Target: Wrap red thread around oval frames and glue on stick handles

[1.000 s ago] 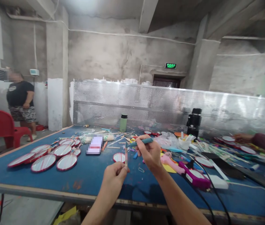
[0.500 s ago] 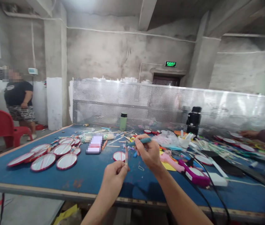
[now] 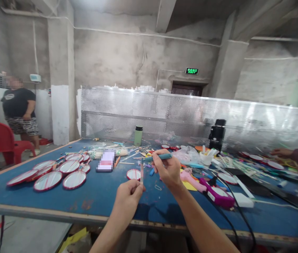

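Your left hand [image 3: 129, 196] is pinching the lower end of a thin strip [image 3: 141, 173] between thumb and fingers, holding it upright above the blue table [image 3: 98, 202]. Your right hand [image 3: 166, 170] is gripping a teal pen [image 3: 163, 157] in bent fingers, its tip pointing at the strip's upper end; you can't tell whether they are touching. The strip is crossing in front of a small round mirror [image 3: 131, 174], covering part of its right side.

On your left, a cluster of red-rimmed mirrors [image 3: 48, 181] is overlapping, with a phone [image 3: 106, 161] lying between it and your hands. A green bottle [image 3: 138, 136] is standing beyond. Just right of your right hand, a pink tool [image 3: 196, 182] is resting over a yellow sheet [image 3: 190, 186], with a purple device [image 3: 221, 196] beside it and black cables trailing over the table edge. Behind, a clear plastic bag [image 3: 187, 155] is crowding loose sticks and pens. At far right, a co-worker's hand [image 3: 280, 152] is reaching near other mirrors [image 3: 259, 158].
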`<act>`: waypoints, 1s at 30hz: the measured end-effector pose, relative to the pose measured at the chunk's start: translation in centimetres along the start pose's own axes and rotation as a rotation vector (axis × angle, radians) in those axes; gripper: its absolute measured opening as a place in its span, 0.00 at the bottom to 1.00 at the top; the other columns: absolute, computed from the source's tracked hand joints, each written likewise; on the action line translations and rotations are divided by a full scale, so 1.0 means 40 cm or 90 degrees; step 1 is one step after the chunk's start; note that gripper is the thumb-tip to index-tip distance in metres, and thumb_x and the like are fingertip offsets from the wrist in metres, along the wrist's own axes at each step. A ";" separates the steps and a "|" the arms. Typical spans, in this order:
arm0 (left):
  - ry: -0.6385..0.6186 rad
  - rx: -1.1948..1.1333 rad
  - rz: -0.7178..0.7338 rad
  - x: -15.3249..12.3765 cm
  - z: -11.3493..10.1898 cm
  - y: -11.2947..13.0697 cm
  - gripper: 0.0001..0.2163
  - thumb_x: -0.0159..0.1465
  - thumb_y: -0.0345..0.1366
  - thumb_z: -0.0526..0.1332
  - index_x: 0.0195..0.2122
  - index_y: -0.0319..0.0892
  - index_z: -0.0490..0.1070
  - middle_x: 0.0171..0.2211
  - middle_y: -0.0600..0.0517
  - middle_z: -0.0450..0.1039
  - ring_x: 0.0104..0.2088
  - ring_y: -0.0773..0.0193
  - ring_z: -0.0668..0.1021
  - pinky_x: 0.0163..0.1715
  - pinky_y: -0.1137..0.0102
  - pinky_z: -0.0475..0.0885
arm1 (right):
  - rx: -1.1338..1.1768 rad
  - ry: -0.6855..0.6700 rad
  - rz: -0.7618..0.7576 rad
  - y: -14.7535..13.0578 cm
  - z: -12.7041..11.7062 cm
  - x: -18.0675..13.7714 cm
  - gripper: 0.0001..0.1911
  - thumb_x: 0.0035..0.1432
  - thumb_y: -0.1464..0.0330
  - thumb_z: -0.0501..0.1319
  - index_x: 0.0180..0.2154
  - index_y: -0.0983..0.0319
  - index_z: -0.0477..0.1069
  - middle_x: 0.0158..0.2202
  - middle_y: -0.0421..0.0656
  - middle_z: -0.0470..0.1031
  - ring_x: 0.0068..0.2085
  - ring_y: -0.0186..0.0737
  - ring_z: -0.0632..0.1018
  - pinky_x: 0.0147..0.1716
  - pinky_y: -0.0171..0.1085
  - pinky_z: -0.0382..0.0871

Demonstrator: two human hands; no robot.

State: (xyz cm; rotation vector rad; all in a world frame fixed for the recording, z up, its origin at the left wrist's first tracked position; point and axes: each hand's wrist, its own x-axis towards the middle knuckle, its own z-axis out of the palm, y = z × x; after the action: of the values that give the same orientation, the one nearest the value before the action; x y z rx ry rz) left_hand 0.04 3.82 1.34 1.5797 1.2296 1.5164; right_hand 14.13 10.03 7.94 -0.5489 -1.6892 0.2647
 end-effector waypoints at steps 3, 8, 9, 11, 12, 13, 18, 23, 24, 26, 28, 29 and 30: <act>0.002 0.000 0.002 0.000 0.000 0.000 0.17 0.57 0.49 0.58 0.23 0.38 0.72 0.17 0.60 0.49 0.20 0.70 0.55 0.22 0.72 0.49 | -0.006 -0.006 -0.001 0.000 0.000 0.000 0.10 0.65 0.61 0.58 0.33 0.59 0.70 0.22 0.38 0.69 0.18 0.32 0.68 0.18 0.34 0.64; 0.003 0.019 0.020 -0.003 -0.002 0.003 0.17 0.58 0.47 0.56 0.23 0.38 0.72 0.17 0.59 0.51 0.20 0.69 0.56 0.22 0.72 0.50 | -0.034 -0.020 -0.021 -0.007 0.000 0.001 0.09 0.64 0.62 0.58 0.33 0.59 0.69 0.21 0.37 0.68 0.19 0.32 0.68 0.19 0.34 0.65; 0.000 0.022 0.016 -0.004 -0.003 0.005 0.17 0.58 0.47 0.56 0.23 0.38 0.72 0.17 0.59 0.51 0.20 0.69 0.56 0.22 0.72 0.50 | -0.034 -0.018 -0.022 -0.008 0.000 0.002 0.09 0.64 0.63 0.58 0.33 0.59 0.69 0.21 0.37 0.68 0.19 0.32 0.68 0.19 0.34 0.65; 0.000 0.026 0.007 -0.006 -0.005 0.007 0.17 0.58 0.47 0.55 0.23 0.38 0.72 0.17 0.59 0.50 0.20 0.69 0.56 0.22 0.72 0.49 | -0.032 -0.014 -0.015 -0.010 -0.001 0.002 0.09 0.64 0.62 0.58 0.33 0.59 0.69 0.21 0.37 0.69 0.19 0.33 0.69 0.19 0.34 0.65; 0.000 0.026 0.003 -0.007 -0.005 0.009 0.17 0.58 0.47 0.56 0.23 0.38 0.72 0.17 0.59 0.50 0.20 0.69 0.56 0.22 0.72 0.50 | -0.033 -0.013 -0.011 -0.011 -0.001 0.002 0.09 0.64 0.62 0.58 0.32 0.59 0.69 0.21 0.38 0.69 0.19 0.33 0.69 0.19 0.34 0.64; 0.001 0.025 0.001 -0.008 -0.006 0.011 0.17 0.57 0.47 0.56 0.23 0.38 0.72 0.17 0.59 0.50 0.20 0.69 0.56 0.22 0.72 0.50 | -0.037 -0.014 -0.009 -0.012 0.000 0.002 0.10 0.64 0.62 0.58 0.32 0.59 0.69 0.21 0.37 0.69 0.20 0.33 0.69 0.20 0.34 0.64; 0.005 0.025 0.006 -0.007 -0.009 0.012 0.17 0.58 0.47 0.57 0.23 0.38 0.73 0.17 0.59 0.51 0.21 0.69 0.57 0.23 0.72 0.51 | -0.056 -0.010 -0.024 -0.015 -0.002 0.006 0.10 0.64 0.62 0.57 0.31 0.59 0.69 0.21 0.37 0.69 0.20 0.33 0.70 0.21 0.34 0.65; 0.004 0.030 0.019 -0.007 -0.008 0.007 0.16 0.59 0.45 0.56 0.24 0.38 0.74 0.17 0.59 0.52 0.20 0.69 0.57 0.22 0.72 0.50 | -0.067 -0.012 -0.022 -0.023 -0.005 0.006 0.10 0.64 0.62 0.57 0.31 0.59 0.69 0.21 0.38 0.69 0.20 0.33 0.69 0.20 0.34 0.64; 0.004 0.031 0.019 -0.007 -0.008 0.006 0.16 0.59 0.45 0.56 0.24 0.38 0.74 0.17 0.59 0.51 0.20 0.69 0.56 0.22 0.72 0.50 | -0.064 -0.002 -0.016 -0.024 -0.006 0.006 0.10 0.64 0.62 0.57 0.31 0.59 0.69 0.21 0.38 0.69 0.20 0.33 0.69 0.20 0.34 0.63; 0.006 0.034 0.020 -0.006 -0.007 0.004 0.16 0.59 0.45 0.56 0.23 0.38 0.73 0.17 0.59 0.51 0.20 0.69 0.56 0.22 0.72 0.50 | -0.056 0.019 -0.006 -0.027 -0.006 0.005 0.11 0.64 0.62 0.57 0.30 0.59 0.68 0.21 0.38 0.69 0.20 0.33 0.69 0.19 0.33 0.63; 0.007 0.034 0.023 -0.005 -0.007 0.002 0.16 0.59 0.44 0.56 0.23 0.38 0.73 0.17 0.59 0.51 0.20 0.69 0.56 0.22 0.72 0.50 | -0.056 0.024 -0.008 -0.028 -0.007 0.004 0.11 0.64 0.62 0.57 0.30 0.59 0.68 0.21 0.38 0.69 0.19 0.33 0.68 0.19 0.33 0.62; 0.006 0.034 0.024 -0.004 -0.006 0.001 0.16 0.59 0.44 0.56 0.23 0.38 0.73 0.17 0.59 0.51 0.20 0.69 0.56 0.22 0.72 0.50 | -0.061 0.021 -0.013 -0.028 -0.007 0.004 0.10 0.63 0.62 0.57 0.30 0.59 0.68 0.21 0.38 0.68 0.19 0.32 0.68 0.19 0.33 0.63; 0.005 0.033 0.025 -0.004 -0.006 -0.001 0.16 0.59 0.44 0.56 0.23 0.38 0.73 0.17 0.59 0.51 0.20 0.69 0.56 0.22 0.72 0.50 | -0.066 0.017 -0.019 -0.028 -0.008 0.003 0.10 0.63 0.63 0.57 0.30 0.59 0.68 0.21 0.38 0.68 0.19 0.32 0.68 0.19 0.34 0.63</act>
State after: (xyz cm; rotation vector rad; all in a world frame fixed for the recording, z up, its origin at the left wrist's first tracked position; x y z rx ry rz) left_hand -0.19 3.63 1.29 1.6422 1.2587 1.5278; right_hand 14.18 9.11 8.64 -0.6004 -1.6911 0.1482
